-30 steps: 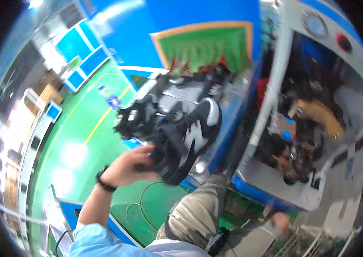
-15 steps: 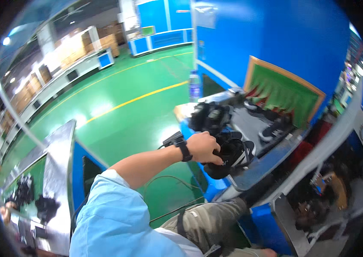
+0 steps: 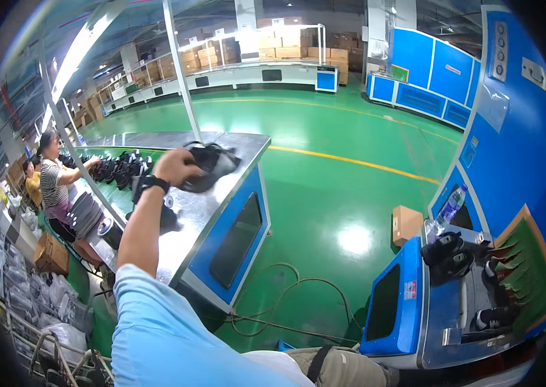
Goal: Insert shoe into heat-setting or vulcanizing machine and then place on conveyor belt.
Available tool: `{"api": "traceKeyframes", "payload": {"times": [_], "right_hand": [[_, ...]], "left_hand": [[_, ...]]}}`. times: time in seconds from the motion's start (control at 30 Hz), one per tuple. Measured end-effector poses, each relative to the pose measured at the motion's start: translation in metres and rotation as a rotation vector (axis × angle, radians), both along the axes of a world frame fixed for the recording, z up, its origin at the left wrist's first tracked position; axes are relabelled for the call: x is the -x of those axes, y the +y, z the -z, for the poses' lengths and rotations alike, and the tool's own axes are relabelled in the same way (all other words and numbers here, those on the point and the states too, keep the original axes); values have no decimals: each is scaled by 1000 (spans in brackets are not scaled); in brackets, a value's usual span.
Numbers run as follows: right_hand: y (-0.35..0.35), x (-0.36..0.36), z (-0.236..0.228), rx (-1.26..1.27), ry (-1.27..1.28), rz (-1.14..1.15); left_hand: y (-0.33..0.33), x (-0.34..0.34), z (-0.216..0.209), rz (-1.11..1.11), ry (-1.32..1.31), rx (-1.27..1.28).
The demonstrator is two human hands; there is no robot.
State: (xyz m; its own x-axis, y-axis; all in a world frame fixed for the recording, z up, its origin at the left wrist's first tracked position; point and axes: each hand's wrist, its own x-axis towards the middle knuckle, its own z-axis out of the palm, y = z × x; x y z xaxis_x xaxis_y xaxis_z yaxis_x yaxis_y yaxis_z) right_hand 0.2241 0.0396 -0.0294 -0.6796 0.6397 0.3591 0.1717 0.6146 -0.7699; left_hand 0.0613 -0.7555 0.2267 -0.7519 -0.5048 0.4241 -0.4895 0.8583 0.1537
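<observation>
My left hand (image 3: 177, 168), with a dark band on the wrist, is closed on a black shoe (image 3: 212, 166). It holds the shoe over the bare metal end of the long workbench (image 3: 247, 143) on the left; I cannot tell whether the shoe touches the surface. Beneath my forearm another dark shoe (image 3: 168, 219) lies on the bench, partly hidden. A row of black shoes (image 3: 121, 169) runs along the bench farther back. My right hand is out of view. At the right, black shoes (image 3: 447, 255) lie at the edge of a blue machine's bed.
A co-worker (image 3: 57, 184) in a striped top reaches over the bench. A metal post (image 3: 183, 71) rises at the bench. The blue machine (image 3: 392, 303) has a green curtain (image 3: 527, 271) and a bottle (image 3: 452, 205). A cable (image 3: 299, 277) trails on the floor near a cardboard box (image 3: 407, 224).
My left hand has carried the black shoe from the machine on the right to the workbench on the left. The view has turned left, bringing the bench and co-worker into sight.
</observation>
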Motion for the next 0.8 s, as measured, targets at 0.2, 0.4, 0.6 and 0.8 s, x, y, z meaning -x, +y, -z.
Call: {"api": "traceKeyframes", "payload": {"times": [0.2, 0.4, 0.6, 0.8], "right_hand": [[11, -18, 20, -154, -70, 109], [23, -25, 60, -186, -252, 430], [23, -34, 35, -45, -262, 630], [32, -31, 57, -73, -183, 680]], "left_hand": [[-50, 71, 19, -644, 563, 2], [228, 292, 63, 550, 171, -355], [659, 398, 92, 1571, -306, -250], [926, 491, 221, 1393, -377, -610]]}}
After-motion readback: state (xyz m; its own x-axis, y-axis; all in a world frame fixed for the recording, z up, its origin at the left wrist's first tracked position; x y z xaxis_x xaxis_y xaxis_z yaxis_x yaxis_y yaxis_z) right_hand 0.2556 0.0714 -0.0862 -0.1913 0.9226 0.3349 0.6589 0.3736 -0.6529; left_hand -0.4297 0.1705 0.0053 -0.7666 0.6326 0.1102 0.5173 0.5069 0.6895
